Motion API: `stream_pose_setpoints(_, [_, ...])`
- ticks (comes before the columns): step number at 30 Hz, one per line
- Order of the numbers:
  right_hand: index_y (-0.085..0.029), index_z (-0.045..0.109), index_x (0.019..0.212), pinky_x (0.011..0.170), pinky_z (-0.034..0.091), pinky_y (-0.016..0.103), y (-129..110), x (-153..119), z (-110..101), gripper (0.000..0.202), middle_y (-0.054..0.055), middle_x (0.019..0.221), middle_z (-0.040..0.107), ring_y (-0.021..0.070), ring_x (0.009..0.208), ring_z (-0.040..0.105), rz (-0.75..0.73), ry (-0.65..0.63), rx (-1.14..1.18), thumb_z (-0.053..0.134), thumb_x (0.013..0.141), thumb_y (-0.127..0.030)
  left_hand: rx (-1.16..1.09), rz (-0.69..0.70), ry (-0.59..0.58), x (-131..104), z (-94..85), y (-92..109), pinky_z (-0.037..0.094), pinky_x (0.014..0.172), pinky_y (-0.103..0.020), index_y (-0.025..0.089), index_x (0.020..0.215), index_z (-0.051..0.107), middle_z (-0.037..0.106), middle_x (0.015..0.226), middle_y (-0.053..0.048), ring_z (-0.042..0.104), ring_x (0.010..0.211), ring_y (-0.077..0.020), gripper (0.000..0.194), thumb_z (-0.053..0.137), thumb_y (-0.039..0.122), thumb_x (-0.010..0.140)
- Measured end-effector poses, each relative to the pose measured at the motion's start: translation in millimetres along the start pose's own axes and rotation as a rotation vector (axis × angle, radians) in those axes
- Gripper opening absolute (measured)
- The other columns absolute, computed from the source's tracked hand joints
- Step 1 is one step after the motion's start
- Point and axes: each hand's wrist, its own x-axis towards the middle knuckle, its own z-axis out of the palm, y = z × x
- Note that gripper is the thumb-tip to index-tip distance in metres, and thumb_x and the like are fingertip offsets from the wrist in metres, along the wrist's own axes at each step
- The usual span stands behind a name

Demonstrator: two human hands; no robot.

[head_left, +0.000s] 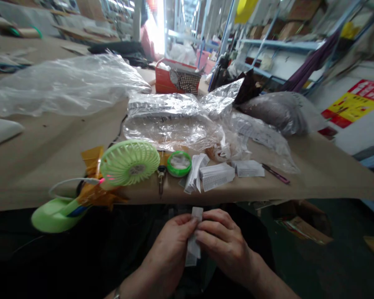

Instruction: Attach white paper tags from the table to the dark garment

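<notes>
Between both hands, just below the table's front edge, are narrow white printed labels [194, 248]. My left hand [171, 243] is closed on them, its thumb lying over their upper part. On the other side my right hand [226, 238] pinches the same labels with bent fingers. How many labels there are I cannot make out. On the table beyond the hands lie stacks of similar white labels [217, 176]. Beside them sits a round green tub [179, 163] with whitish contents.
A green fan [130, 162] is fixed at the table edge with brown tape, beside a screwdriver-like tool [161, 178]. A thin pink-handled cutter [276, 174] lies to the right. Clear plastic bags [171, 122] cover the table's middle. A red box [177, 79] stands behind.
</notes>
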Motion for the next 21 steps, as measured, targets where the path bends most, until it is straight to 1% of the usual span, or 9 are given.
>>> stream_pose_setpoints(3, [-0.019,0.052,0.123,0.093,0.048,0.043,33,-8,-19,0.035,0.009,0.106,0.066,0.0233,0.112,0.054,0.146,0.044,-0.176,0.052,0.088,-0.015,0.101,-0.066,0.104,1,-1.6,1,0.050,0.055,-0.023,0.009,0.077,0.065,0.070,0.065,-0.008,0.063,0.054,-0.0134,0.009,0.069,0.017,0.074])
stream_pose_setpoints(5, [-0.017,0.047,0.130,0.096,0.044,0.050,63,-15,-34,0.042,0.014,0.117,0.060,0.0283,0.117,0.049,0.328,0.104,-0.422,0.051,0.090,-0.028,0.134,-0.084,0.139,2,-4.3,1,0.052,0.056,-0.026,0.010,0.081,0.064,0.071,0.070,-0.010,0.065,0.057,-0.0156,0.009,0.067,0.017,0.076])
stream_pose_setpoints(7, [-0.012,0.044,0.133,0.095,0.040,0.056,89,-23,-45,0.058,0.020,0.125,0.054,0.0352,0.120,0.045,0.449,0.055,-0.637,0.051,0.088,-0.046,0.140,-0.079,0.131,2,-7.4,-1,0.053,0.057,-0.026,0.010,0.081,0.063,0.072,0.071,-0.010,0.066,0.058,-0.0163,0.011,0.068,0.018,0.076])
stream_pose_setpoints(9, [-0.011,0.045,0.133,0.093,0.040,0.057,104,-32,-51,0.062,0.020,0.130,0.052,0.0378,0.121,0.044,0.476,-0.048,-0.724,0.053,0.085,-0.051,0.146,-0.070,0.126,3,-9.8,-3,0.053,0.057,-0.026,0.010,0.082,0.063,0.072,0.071,-0.009,0.067,0.059,-0.0163,0.013,0.069,0.019,0.075])
stream_pose_setpoints(11, [-0.014,0.047,0.131,0.094,0.039,0.054,109,-40,-52,0.054,0.017,0.130,0.053,0.0362,0.121,0.044,0.447,-0.106,-0.739,0.053,0.087,-0.044,0.155,-0.066,0.141,3,-11.3,-4,0.053,0.056,-0.026,0.011,0.083,0.062,0.072,0.071,-0.009,0.067,0.059,-0.0163,0.013,0.069,0.019,0.075])
stream_pose_setpoints(13, [-0.016,0.050,0.129,0.096,0.038,0.051,109,-48,-53,0.043,0.014,0.126,0.057,0.0322,0.120,0.046,0.404,-0.090,-0.722,0.051,0.090,-0.032,0.163,-0.068,0.163,3,-11.5,-4,0.053,0.054,-0.026,0.010,0.083,0.062,0.071,0.069,-0.009,0.067,0.058,-0.0163,0.011,0.067,0.018,0.077])
stream_pose_setpoints(15, [-0.017,0.054,0.125,0.096,0.040,0.049,108,-54,-54,0.035,0.012,0.120,0.061,0.0287,0.116,0.050,0.367,-0.035,-0.686,0.049,0.091,-0.025,0.165,-0.069,0.168,3,-10.7,-2,0.053,0.054,-0.026,0.010,0.083,0.062,0.071,0.069,-0.009,0.066,0.057,-0.0162,0.009,0.065,0.016,0.078])
stream_pose_setpoints(18, [-0.018,0.062,0.113,0.094,0.044,0.046,113,-60,-61,0.025,0.010,0.112,0.066,0.0259,0.110,0.056,0.335,0.061,-0.574,0.052,0.090,-0.021,0.173,-0.069,0.172,1,-8.2,1,0.053,0.054,-0.026,0.010,0.084,0.061,0.071,0.069,-0.010,0.066,0.056,-0.0159,0.008,0.065,0.015,0.078])
stream_pose_setpoints(21, [-0.019,0.067,0.099,0.089,0.048,0.043,112,-58,-66,0.017,0.008,0.101,0.069,0.0236,0.100,0.062,0.372,0.184,-0.420,0.055,0.088,-0.019,0.179,-0.069,0.184,-2,-6.0,4,0.053,0.055,-0.026,0.011,0.082,0.061,0.071,0.069,-0.009,0.066,0.056,-0.0159,0.007,0.064,0.014,0.078])
